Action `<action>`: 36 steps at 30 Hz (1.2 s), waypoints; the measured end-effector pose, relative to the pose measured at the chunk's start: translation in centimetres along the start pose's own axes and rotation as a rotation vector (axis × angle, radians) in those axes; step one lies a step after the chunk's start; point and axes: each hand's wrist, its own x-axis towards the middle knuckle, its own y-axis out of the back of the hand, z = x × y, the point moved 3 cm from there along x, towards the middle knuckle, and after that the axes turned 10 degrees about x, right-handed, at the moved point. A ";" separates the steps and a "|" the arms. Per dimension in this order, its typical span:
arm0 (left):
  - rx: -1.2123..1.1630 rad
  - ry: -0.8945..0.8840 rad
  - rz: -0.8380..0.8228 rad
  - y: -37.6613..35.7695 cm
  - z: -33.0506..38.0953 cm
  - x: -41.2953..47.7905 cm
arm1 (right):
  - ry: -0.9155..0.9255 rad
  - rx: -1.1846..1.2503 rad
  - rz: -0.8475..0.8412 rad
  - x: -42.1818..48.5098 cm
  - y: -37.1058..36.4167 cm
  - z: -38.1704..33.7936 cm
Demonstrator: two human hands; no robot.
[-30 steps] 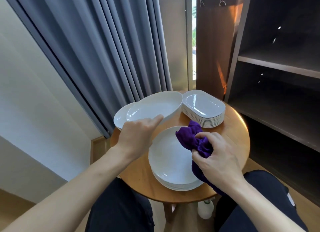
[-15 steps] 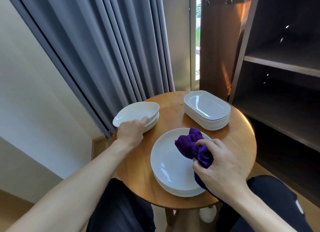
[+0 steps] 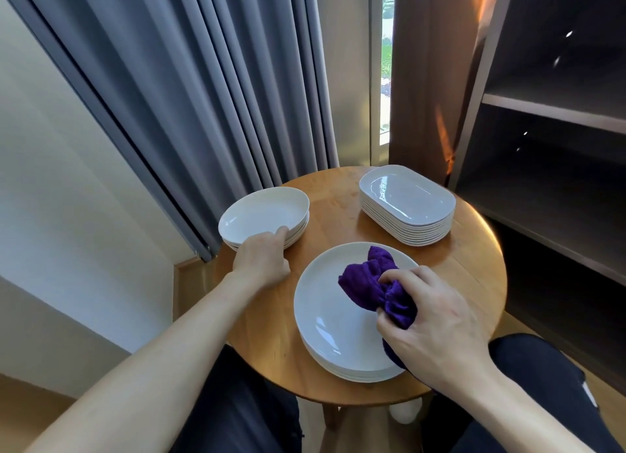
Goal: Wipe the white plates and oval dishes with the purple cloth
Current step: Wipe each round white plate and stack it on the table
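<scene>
The right hand (image 3: 437, 330) is clamping its curled fingers round the bunched purple cloth (image 3: 372, 283) on the round plates (image 3: 332, 324) at the table's (image 3: 338, 222) near edge, hiding the cloth's lower end, while the left hand (image 3: 262, 259) is touching the oval dishes (image 3: 261, 215) at the left edge, its fingers mostly hidden, so I cannot tell whether they are gripping.

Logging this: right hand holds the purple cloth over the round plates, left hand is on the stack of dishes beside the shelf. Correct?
No: the head view shows the left hand on the stack of oval dishes beside the curtain. The right hand does hold the purple cloth over the round plates.
</scene>
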 end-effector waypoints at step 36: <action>-1.036 -0.100 -0.213 -3.0 4.2 -16.2 | 0.190 -0.625 -0.315 6.6 -10.5 -2.6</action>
